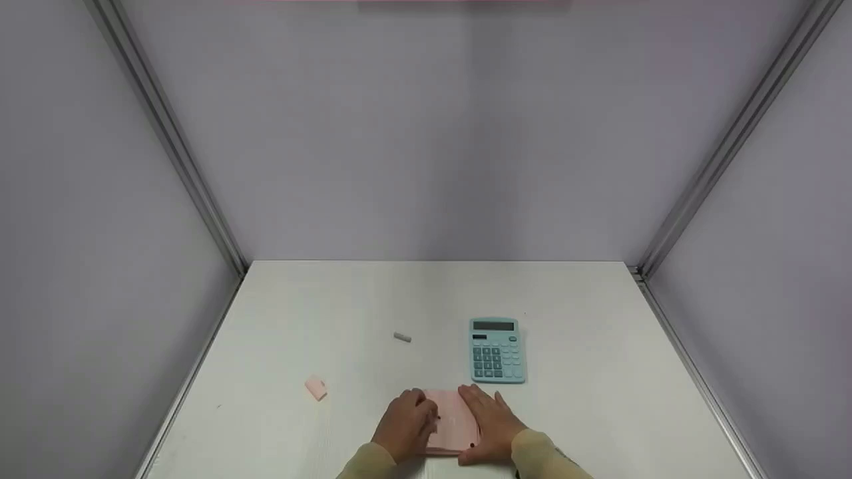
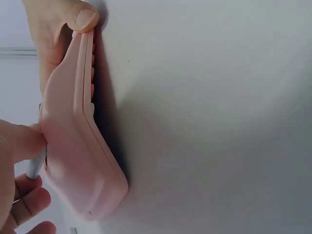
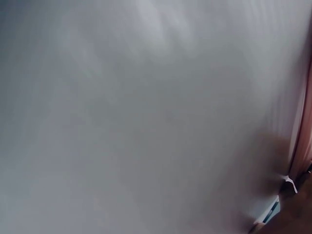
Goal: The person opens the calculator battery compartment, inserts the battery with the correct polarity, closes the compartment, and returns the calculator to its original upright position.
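A pink calculator (image 1: pixel 454 419) lies keys down on the white table, its thicker end tilted in the left wrist view. My left hand (image 1: pixel 404 426) is over its left part, and thumb and fingers pinch a grey battery (image 2: pixel 36 165) against the back of the pink body. Most of the slot there is hidden. My right hand (image 1: pixel 494 426) holds the calculator along its right side, with the thumb (image 2: pixel 85 19) pressed on its near end. A small pink battery cover (image 1: pixel 316 388) lies to the left. Another grey battery (image 1: pixel 402 337) lies farther back.
A teal calculator (image 1: pixel 496 350) lies face up behind my right hand. The white table (image 1: pixel 586 319) is bounded by grey panels at the back and both sides. The right wrist view is mostly blurred table surface.
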`<state>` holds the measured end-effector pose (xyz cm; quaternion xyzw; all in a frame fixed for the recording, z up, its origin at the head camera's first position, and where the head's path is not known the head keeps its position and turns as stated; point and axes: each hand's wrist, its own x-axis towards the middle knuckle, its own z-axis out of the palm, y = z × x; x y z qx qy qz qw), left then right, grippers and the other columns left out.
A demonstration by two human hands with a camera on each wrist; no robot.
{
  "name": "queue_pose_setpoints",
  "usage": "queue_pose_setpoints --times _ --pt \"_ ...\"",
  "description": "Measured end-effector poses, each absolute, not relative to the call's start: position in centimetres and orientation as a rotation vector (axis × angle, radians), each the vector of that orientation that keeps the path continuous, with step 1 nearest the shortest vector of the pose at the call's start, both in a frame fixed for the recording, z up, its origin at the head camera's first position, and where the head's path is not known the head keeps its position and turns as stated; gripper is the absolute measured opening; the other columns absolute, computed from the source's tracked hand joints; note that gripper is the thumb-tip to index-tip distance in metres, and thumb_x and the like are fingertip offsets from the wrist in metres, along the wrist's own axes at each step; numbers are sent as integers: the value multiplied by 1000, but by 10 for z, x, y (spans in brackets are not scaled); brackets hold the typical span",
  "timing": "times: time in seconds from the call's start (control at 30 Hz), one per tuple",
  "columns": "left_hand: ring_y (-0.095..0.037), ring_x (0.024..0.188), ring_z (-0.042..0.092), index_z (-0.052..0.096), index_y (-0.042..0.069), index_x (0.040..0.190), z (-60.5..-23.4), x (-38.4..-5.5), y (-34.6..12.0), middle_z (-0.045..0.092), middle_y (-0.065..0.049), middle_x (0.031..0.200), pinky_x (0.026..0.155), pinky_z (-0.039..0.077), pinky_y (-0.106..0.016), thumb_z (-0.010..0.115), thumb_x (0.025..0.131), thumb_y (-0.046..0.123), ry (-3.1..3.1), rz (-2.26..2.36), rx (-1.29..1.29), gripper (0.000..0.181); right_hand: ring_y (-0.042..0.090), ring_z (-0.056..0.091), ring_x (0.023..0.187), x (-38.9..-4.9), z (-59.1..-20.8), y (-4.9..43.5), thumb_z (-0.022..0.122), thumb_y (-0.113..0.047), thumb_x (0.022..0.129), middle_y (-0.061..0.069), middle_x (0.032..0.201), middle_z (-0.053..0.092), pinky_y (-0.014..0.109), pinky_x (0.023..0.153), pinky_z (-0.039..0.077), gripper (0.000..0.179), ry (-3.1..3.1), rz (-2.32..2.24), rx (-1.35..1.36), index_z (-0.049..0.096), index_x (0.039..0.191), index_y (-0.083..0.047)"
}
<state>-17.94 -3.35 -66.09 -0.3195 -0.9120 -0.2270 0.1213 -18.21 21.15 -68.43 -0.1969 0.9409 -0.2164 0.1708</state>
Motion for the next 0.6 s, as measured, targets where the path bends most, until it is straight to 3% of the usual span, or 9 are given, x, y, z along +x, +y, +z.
queue_pose_setpoints --times 0.23,0.6 --pt "-7 83 50 64 18 94 -658 -183 -30 54 10 93 73 50 -28 77 76 13 -2806 -904 -811 22 18 15 146 -182 -685 212 64 -88 50 -5 159 20 55 116 7 132 2676 -609 -551 12 155 -27" --pt "-4 86 51 69 10 107 -646 -184 -22 58 9 92 81 51 -29 75 79 6 -2969 -1090 -732 29 18 15 146 -182 -684 212 65 -87 50 -4 159 20 55 116 7 133 2668 -611 -538 12 155 -28"
